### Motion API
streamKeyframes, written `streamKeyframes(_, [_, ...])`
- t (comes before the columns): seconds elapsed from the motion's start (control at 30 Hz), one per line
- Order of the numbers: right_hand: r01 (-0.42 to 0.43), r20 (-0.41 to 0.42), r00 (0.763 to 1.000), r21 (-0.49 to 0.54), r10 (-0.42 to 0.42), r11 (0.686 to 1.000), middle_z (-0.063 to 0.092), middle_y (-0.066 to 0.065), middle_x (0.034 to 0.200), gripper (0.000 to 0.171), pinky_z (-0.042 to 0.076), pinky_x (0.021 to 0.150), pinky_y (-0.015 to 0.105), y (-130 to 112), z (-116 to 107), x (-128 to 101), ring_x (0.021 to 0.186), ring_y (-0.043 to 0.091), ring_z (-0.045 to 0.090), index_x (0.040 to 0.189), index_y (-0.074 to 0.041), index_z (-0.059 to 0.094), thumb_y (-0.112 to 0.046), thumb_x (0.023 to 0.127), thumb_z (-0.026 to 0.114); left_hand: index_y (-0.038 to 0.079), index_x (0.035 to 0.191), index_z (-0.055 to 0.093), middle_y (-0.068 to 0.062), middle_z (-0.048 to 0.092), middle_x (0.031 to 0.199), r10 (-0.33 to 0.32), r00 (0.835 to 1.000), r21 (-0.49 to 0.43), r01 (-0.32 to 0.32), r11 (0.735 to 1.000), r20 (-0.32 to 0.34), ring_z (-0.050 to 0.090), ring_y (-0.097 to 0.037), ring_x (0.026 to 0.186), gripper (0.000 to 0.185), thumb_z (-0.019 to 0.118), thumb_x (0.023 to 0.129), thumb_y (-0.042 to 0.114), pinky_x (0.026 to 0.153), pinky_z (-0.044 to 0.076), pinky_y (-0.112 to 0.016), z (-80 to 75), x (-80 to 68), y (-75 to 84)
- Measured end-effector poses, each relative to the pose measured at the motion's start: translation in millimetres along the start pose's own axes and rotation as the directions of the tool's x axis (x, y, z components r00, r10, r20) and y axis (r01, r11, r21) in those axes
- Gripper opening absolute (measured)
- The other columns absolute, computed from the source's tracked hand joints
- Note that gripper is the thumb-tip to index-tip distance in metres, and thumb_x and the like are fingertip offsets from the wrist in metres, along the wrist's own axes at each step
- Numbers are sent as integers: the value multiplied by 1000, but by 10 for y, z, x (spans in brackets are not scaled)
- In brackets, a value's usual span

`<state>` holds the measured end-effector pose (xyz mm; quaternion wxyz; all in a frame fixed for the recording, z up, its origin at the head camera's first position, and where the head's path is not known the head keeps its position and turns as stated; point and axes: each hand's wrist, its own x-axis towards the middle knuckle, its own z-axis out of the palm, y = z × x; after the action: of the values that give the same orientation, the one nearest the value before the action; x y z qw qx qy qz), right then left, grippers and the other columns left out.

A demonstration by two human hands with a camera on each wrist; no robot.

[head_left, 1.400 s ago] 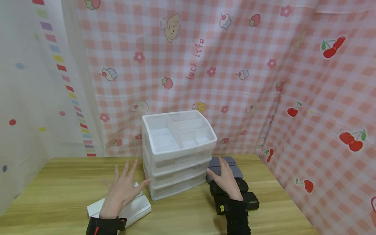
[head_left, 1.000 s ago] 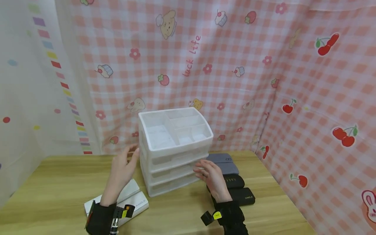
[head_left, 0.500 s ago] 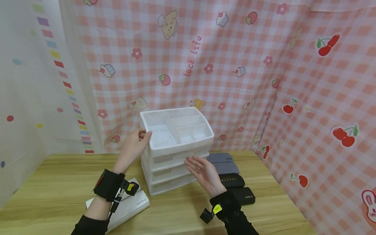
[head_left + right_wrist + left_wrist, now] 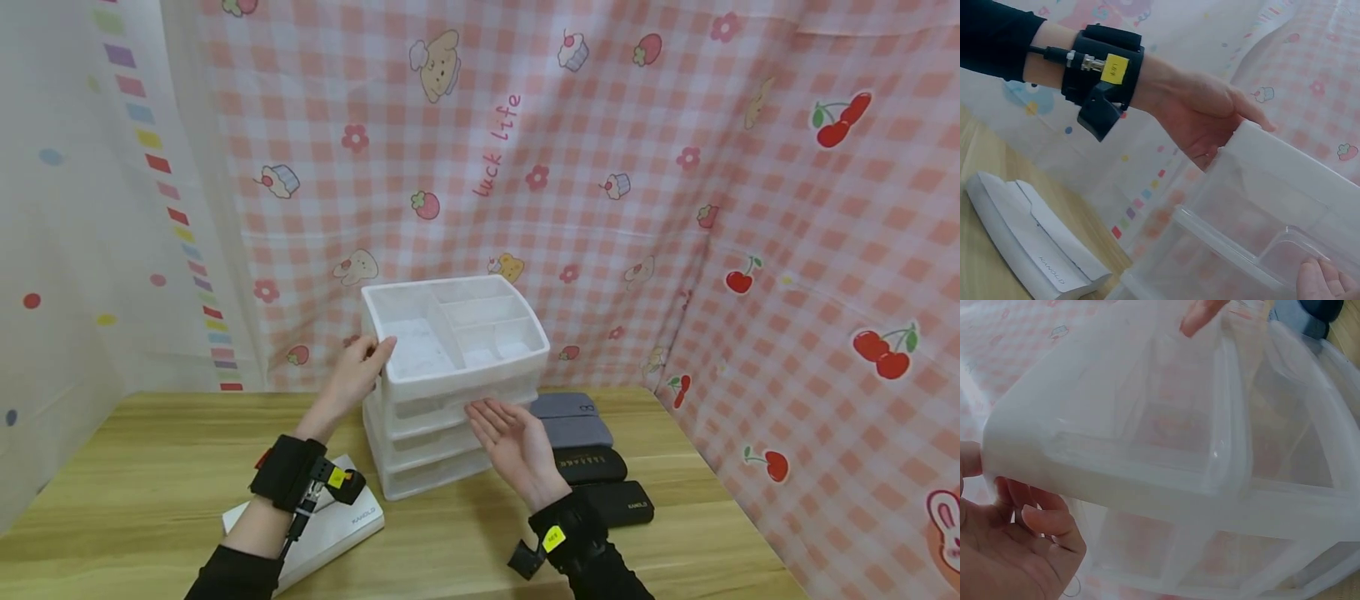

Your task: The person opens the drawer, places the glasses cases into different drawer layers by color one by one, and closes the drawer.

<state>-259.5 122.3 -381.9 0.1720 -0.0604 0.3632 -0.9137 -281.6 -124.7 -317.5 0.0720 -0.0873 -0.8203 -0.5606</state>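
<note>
Holding white drawer box (image 4: pixel 450 379) at left top corner, left hand (image 4: pixel 352 379) fingers pinching rim. Right hand (image 4: pixel 510 446) spread open, palm up, touching top drawer front. Likely next: hooking fingers, pulling drawer near.

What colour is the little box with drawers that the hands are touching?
The drawer box is see-through white plastic; the head view shows it best.

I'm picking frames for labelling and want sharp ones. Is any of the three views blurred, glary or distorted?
Head view: evenly lit, sharp, with wide-angle bending at the edges. Left wrist view: the organizer fills the frame, soft and hazy; the left hand sits at the corner. Right wrist view: clear on the white case, softer on the right hand's fingertips.
</note>
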Motion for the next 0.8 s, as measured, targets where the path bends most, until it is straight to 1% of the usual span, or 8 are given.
streamKeyframes(0.13, [6, -5, 1000, 8, -6, 1000, -1, 25, 157, 56, 11, 121, 35, 17, 11, -95, 149, 32, 7, 149, 5, 0, -13, 103, 26, 6, 81, 35, 0, 32, 68, 5, 1000, -39, -6, 999, -3, 32, -9, 55, 35, 40, 103, 33, 53, 31, -23, 22, 1, -26])
streamKeyframes(0.27, [-5, 7, 1000, 4, 5, 1000, -3, 24, 158, 56, 11, 121, 34, 15, 7, -215, 149, 32, 5, 149, 4, -1, -13, 103, 26, 6, 81, 34, -1, 32, 70, -5, 1000, -59, 4, 998, -3, 32, -9, 55, 35, 39, 103, 34, 54, 31, -22, 37, -7, -51])
streamKeyframes(0.47, [-31, 38, 999, 2, 31, 1000, -8, 24, 158, 56, 9, 121, 34, -12, -7, -397, 149, 31, 1, 149, 3, -7, -13, 103, 22, 6, 82, 34, -1, 33, 72, -2, 1000, -50, 2, 999, -10, 34, -10, 58, 36, 38, 103, 35, 55, 32, -22, 40, -6, -63])
streamKeyframes(0.7, [-43, 27, 999, -6, 43, 999, -9, 23, 158, 57, 10, 121, 33, -34, 9, -608, 149, 31, 0, 149, 2, -9, -13, 103, 21, 6, 82, 33, -1, 32, 72, -4, 1000, -60, 4, 998, -2, 32, -10, 57, 36, 38, 103, 36, 54, 30, -22, 51, 2, -71])
streamKeyframes(0.8, [-41, 31, 999, -26, 42, 999, -12, 24, 157, 57, 6, 121, 34, -42, 12, -687, 149, 32, -2, 148, 3, -13, -13, 103, 19, 7, 82, 33, -1, 32, 71, -3, 1000, -58, 2, 998, -6, 33, -10, 57, 36, 39, 103, 36, 54, 30, -22, 56, 2, -65])
